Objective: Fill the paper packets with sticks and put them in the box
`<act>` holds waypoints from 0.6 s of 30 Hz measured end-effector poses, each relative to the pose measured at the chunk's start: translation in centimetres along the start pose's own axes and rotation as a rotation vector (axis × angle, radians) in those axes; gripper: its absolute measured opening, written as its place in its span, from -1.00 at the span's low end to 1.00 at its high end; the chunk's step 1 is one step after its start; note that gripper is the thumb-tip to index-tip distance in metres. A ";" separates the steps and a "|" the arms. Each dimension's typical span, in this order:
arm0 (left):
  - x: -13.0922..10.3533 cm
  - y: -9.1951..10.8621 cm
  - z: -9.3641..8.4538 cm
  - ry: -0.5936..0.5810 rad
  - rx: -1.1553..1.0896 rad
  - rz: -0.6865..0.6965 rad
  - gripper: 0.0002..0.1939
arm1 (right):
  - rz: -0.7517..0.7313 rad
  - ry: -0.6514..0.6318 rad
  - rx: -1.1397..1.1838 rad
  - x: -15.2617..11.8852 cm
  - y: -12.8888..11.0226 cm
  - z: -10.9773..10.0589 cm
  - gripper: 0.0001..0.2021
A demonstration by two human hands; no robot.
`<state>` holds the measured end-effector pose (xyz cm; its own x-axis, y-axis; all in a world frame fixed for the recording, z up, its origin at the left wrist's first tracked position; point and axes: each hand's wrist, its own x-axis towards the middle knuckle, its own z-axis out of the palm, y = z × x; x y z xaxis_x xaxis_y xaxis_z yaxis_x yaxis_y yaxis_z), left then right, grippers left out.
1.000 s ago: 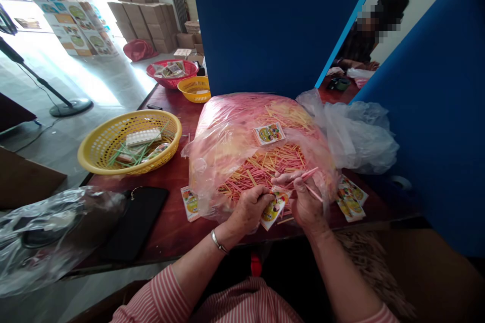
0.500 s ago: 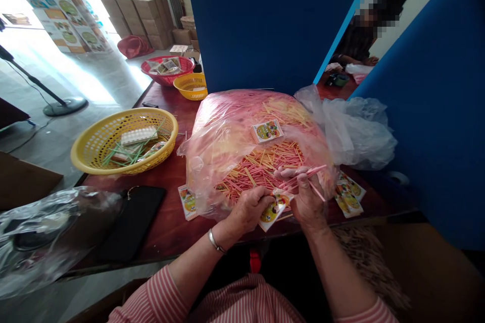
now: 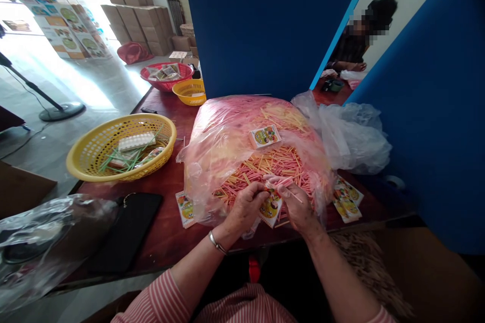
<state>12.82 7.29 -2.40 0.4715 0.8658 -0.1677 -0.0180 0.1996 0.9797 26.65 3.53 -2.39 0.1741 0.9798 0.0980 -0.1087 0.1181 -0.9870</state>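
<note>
My left hand (image 3: 246,208) pinches the upper left edge of a small printed packet (image 3: 270,210) with cartoon fruit on it. Against the packet's upper right side rests my right hand (image 3: 300,212), its fingers curled round a few thin pink sticks (image 3: 294,194). Both hands are over the front of a big clear plastic bag (image 3: 212,161), torn open and full of loose pink and yellow sticks (image 3: 261,169). Another printed packet (image 3: 264,136) lies on top of the bag. The packet's opening is partly hidden by my fingers.
A yellow basket (image 3: 71,164) with green sticks and packets stands left on the table (image 3: 159,234). More packets lie at the left (image 3: 185,209) and right (image 3: 346,202) of the bag. Blue panels (image 3: 246,25) stand behind; a person (image 3: 350,48) sits beyond the gap.
My right hand has moved left and down to the packet with its pink sticks, which now point toward the packet's top. The packet has turned more upright between my hands.
</note>
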 end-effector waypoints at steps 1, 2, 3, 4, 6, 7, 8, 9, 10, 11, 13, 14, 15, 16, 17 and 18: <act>0.2 0.0 0.1 0.006 -0.040 -0.010 -0.88 | -0.006 -0.016 -0.062 0.1 -0.1 -0.3 -0.74; 0.4 0.0 0.3 0.013 -0.069 -0.017 -0.88 | -0.027 -0.028 -0.138 0.2 -0.3 -0.6 -0.71; 0.6 0.0 0.4 0.018 -0.089 -0.022 -0.88 | -0.061 -0.033 -0.219 0.3 -0.4 -0.9 -0.68; 0.8 -0.1 0.5 0.023 -0.108 -0.024 -0.88 | -0.103 -0.035 -0.301 0.3 -0.5 -1.2 -0.66; 1.1 -0.1 0.7 0.020 -0.146 -0.013 -0.89 | -0.178 -0.026 -0.437 0.5 -0.7 -1.8 -0.62; 1.2 -0.1 0.8 0.017 -0.165 -0.002 -0.89 | -0.199 -0.033 -0.483 0.6 -0.8 -2.0 -0.60; 1.3 0.0 0.9 0.016 -0.185 0.010 -0.88 | -0.211 -0.053 -0.518 0.6 -0.8 -2.2 -0.58; 1.4 0.0 0.9 0.016 -0.205 0.022 -0.88 | -0.212 -0.090 -0.547 0.7 -0.9 -2.3 -0.57; 1.4 0.1 0.9 0.014 -0.225 0.030 -0.87 | -0.205 -0.132 -0.572 0.8 -1.0 -2.4 -0.56; 1.4 0.2 1.0 0.005 -0.246 0.034 -0.86 | -0.187 -0.170 -0.598 0.9 -1.0 -2.4 -0.56; 1.2 0.3 0.9 -0.027 -0.296 0.023 -0.84 | -0.110 -0.204 -0.653 0.9 -1.2 -2.3 -0.58; 1.1 0.4 0.9 -0.044 -0.320 0.012 -0.83 | -0.057 -0.196 -0.663 0.9 -1.4 -2.2 -0.57; 0.9 0.5 0.8 -0.054 -0.340 0.002 -0.81 | -0.004 -0.181 -0.654 0.8 -1.5 -2.2 -0.55; 0.8 0.6 0.8 -0.054 -0.357 -0.006 -0.80 | 0.039 -0.162 -0.624 0.7 -1.7 -2.2 -0.54; 0.8 0.7 0.7 -0.046 -0.368 -0.009 -0.79 | 0.070 -0.149 -0.581 0.7 -1.9 -2.1 -0.54; 0.8 0.7 0.6 -0.031 -0.376 -0.008 -0.79 | 0.087 -0.140 -0.530 0.6 -2.0 -2.1 -0.54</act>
<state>13.68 7.82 -1.73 0.4996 0.8501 -0.1662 -0.3341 0.3661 0.8685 29.03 3.51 -0.60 0.0506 0.9987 -0.0066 0.3968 -0.0262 -0.9175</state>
